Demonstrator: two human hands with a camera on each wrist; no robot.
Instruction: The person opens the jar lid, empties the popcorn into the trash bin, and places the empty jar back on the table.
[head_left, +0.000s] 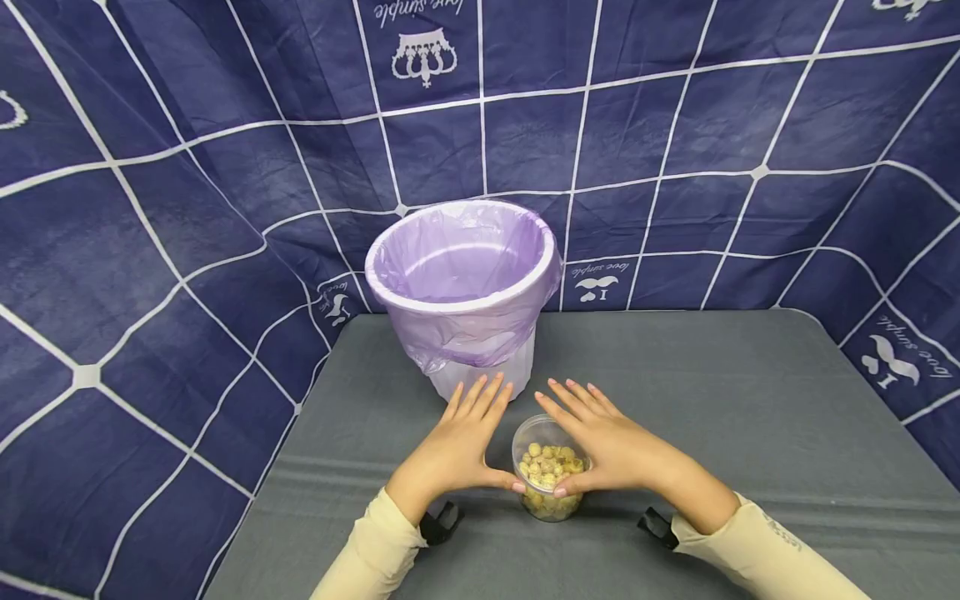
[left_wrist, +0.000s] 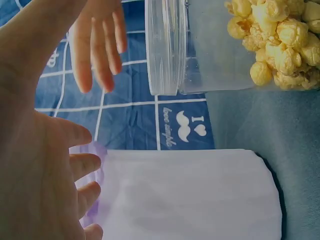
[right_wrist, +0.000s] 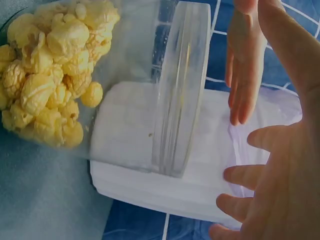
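A bin [head_left: 468, 329] stands toward the surface's [head_left: 712, 375] back-left corner. The left hand [head_left: 463, 446] is spread, gripping nothing. The popcorn jar [head_left: 551, 507] stands upright between the hands, well off the back edge, long axis vertical, rimmed end up. The right hand [head_left: 603, 442] is likewise spread; thumb contact is unclear. Seemingly the hands are framing the jar; holding it would call for curling the fingers inward.

Bin [head_left: 461, 307] blocking way beyond popcorn jar [head_left: 551, 507], open table [head_left: 720, 383] to right, cloth [head_left: 652, 200] behind
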